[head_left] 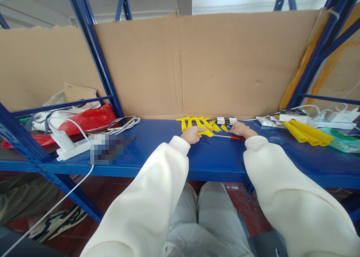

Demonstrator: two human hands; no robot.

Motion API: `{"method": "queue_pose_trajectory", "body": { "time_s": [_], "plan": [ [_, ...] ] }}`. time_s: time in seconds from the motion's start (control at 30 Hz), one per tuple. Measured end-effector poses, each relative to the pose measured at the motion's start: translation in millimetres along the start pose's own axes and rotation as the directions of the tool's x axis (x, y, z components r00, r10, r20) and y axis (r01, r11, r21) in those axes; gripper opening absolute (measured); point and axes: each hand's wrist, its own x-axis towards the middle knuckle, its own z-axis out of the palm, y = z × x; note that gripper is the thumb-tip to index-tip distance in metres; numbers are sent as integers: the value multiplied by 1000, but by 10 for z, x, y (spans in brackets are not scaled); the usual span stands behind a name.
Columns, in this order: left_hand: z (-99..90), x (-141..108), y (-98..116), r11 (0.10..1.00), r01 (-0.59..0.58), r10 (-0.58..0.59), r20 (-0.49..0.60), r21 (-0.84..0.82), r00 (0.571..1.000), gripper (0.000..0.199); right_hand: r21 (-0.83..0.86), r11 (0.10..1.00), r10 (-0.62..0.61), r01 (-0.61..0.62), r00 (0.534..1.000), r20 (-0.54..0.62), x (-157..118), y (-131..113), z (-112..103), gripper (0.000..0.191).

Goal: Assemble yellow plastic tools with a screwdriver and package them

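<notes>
My left hand (192, 135) is closed on the near end of a yellow piece (208, 132), among several similar yellow T-shaped pieces (192, 120) lying in a row. To its right, my right hand (239, 129) has its fingers pinched together; whatever is between them is too small to make out. Just below that hand lies a screwdriver (236, 138) with a red handle, its thin shaft pointing left toward the yellow pieces. Smaller yellow pieces (224, 128) lie between my hands. Behind them sits a group of white sticks with dark bands (226, 120).
A cardboard sheet (230, 62) stands behind the blue shelf (157, 144). Rolled yellow sheets (306, 132), a small box and cables lie at right. At left are a white power strip (73, 149), a red bag (90, 118) and a phone with a coiled cable. Blue posts frame both sides.
</notes>
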Motion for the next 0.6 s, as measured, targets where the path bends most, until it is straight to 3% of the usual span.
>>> {"method": "queue_pose_trajectory", "body": {
  "time_s": [0.1, 0.23, 0.37, 0.47, 0.6],
  "plan": [
    [4, 5, -6, 1000, -1, 1, -3, -2, 1000, 47, 63, 996, 64, -63, 998, -13, -13, -149, -53, 27],
    [7, 9, -2, 1000, 11, -11, -7, 1, 1000, 47, 332, 927, -154, 174, 984, -86, -103, -449, -64, 34],
    [1, 6, 21, 1000, 11, -11, -18, 15, 1000, 50, 488, 812, -295, 318, 947, -126, -216, -733, 49, 34],
    [-6, 4, 44, 1000, 10, -10, -26, 17, 1000, 51, 498, 776, -375, 387, 918, -130, -255, -859, 146, 28],
    [-7, 8, 68, 1000, 2, -1, -23, 24, 1000, 50, 415, 795, -413, 443, 896, -164, -257, -905, 206, 19]
  ]
}}
